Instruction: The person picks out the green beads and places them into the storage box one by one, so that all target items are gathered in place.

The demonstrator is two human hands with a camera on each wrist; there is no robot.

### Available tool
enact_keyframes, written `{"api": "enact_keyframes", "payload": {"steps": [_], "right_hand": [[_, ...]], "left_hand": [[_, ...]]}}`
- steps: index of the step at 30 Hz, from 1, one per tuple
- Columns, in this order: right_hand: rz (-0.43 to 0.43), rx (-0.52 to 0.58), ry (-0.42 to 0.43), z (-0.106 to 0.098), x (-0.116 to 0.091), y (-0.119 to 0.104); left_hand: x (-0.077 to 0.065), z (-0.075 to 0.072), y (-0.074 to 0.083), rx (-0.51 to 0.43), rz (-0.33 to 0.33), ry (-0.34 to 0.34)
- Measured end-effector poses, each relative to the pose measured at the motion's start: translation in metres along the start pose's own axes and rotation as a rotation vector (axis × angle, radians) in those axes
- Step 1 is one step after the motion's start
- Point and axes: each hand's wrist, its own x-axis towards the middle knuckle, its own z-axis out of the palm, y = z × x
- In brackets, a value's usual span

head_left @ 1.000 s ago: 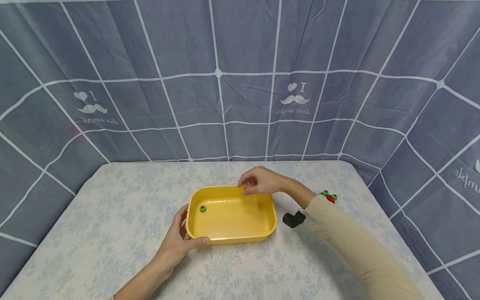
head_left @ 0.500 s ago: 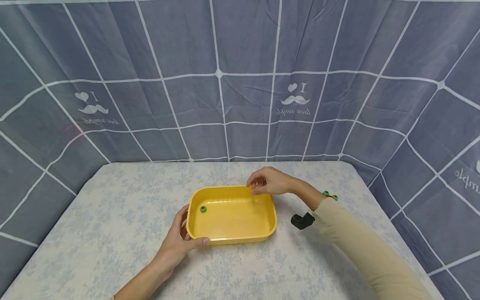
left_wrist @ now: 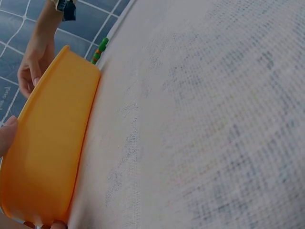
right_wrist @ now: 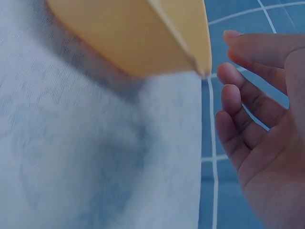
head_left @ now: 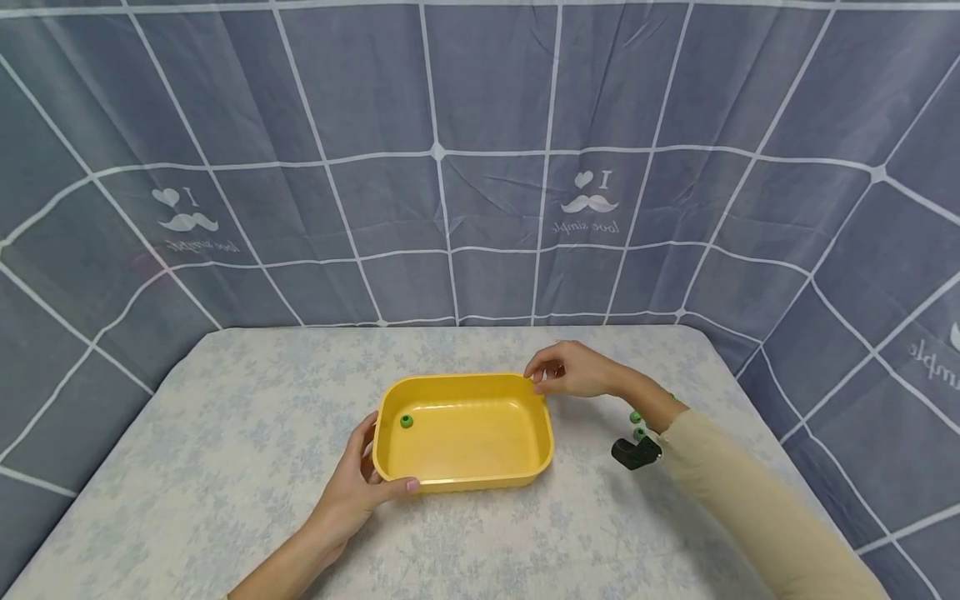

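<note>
My left hand grips the left end of a yellow tray, its thumb over the front rim and its fingers round the side. A small round green bead with a dark hole lies inside the tray near that end. At the far right corner, my right hand hovers by the rim with loosely curled fingers. The right wrist view shows this right hand beside the tray's corner, nothing between thumb and fingers.
Green beads lie on the table to the right, partly hidden behind the right forearm. A black device sits at the right wrist. A flowered pale cloth covers the table, and a grey-blue checked curtain hangs behind and at both sides.
My right hand has slid rightward along the tray's far side to its right corner, and the forearm now covers different beads. The left hand and tray have stayed in place.
</note>
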Motion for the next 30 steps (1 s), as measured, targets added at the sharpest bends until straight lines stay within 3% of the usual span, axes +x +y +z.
{"api": "enact_keyframes", "payload": {"steps": [30], "right_hand": [[0.297, 0.036, 0.215, -0.049, -0.115, 0.073]], "left_hand": [[-0.004, 0.004, 0.001, -0.019, -0.001, 0.022]]}}
